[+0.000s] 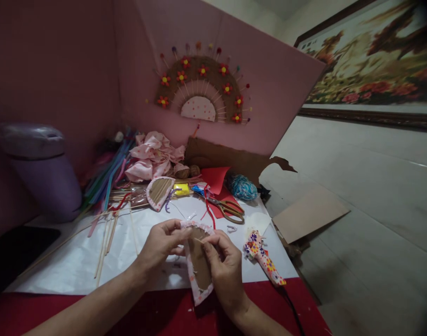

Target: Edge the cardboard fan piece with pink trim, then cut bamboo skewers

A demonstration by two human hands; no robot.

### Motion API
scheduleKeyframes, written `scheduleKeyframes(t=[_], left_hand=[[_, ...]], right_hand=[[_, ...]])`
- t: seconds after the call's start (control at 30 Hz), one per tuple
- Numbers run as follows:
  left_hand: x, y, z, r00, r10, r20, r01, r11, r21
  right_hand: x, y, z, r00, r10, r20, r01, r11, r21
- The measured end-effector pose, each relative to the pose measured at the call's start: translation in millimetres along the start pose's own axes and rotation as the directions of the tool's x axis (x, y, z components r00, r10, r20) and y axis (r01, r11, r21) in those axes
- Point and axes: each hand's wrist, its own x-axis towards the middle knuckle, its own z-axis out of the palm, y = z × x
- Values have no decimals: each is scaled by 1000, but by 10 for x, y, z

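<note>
I've got the cloth-edged cardboard piece point(199, 261) lower centre: left hand point(160, 242) holds its upper-left edge, right hand point(224, 266) pinches a thin stick point(198, 240). White sheet point(73, 266) over red tabletop point(34, 308); pink panel point(266, 88) top centre; framed picture point(392, 65) upper right.

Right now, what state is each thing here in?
Cardboard piece: cloth-edged, brown middle bare
Left hand: gripping that piece
Right hand: pinching a thin stick
Scissors: lying down, unheld
Pink cloth: crumpled
Blue yarn: wound up
Purple container: upright, lidded
</note>
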Motion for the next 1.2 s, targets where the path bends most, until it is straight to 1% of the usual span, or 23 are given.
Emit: scheduleKeyframes(t=[0.17,0.27,0.33,0.43,0.53,0.63,0.77,0.83,1.0,1.2], left_hand=[[-24,21,1,999,7,35,-6,1000,-14],[-1,19,-31,1000,19,-7,-18,999,39],[19,15,-44,999,41,-24,-39,995,94],[42,3,-47,999,45,-3,-44,992,119],[45,-11,-39,999,16,34,-19,996,92],[21,-12,-20,997,12,70,-15,999,45],[-12,7,13,999,4,49,-3,1000,-23],[-13,10,21,999,18,33,-18,1000,-17],[6,-17,22,998,49,46,-50,999,10],[-25,-37,28,992,67,105,-64,997,-34]], right_hand=[[6,8,-15,999,-29,27,30,999,-27],[-25,6,-8,996,-55,64,58,997,-49],[-47,3,0,996,-48,75,52,998,-41],[-58,2,12,999,-12,50,13,1000,-15],[-43,5,17,1000,-3,25,3,1000,-12],[-23,6,12,1000,-20,18,21,1000,-23],[-21,13,8,999,-48,8,48,998,-47],[-33,22,14,998,-57,9,58,997,-58],[-63,38,28,999,-44,-9,44,998,-54],[-36,30,9,999,-52,-16,51,998,-49]])
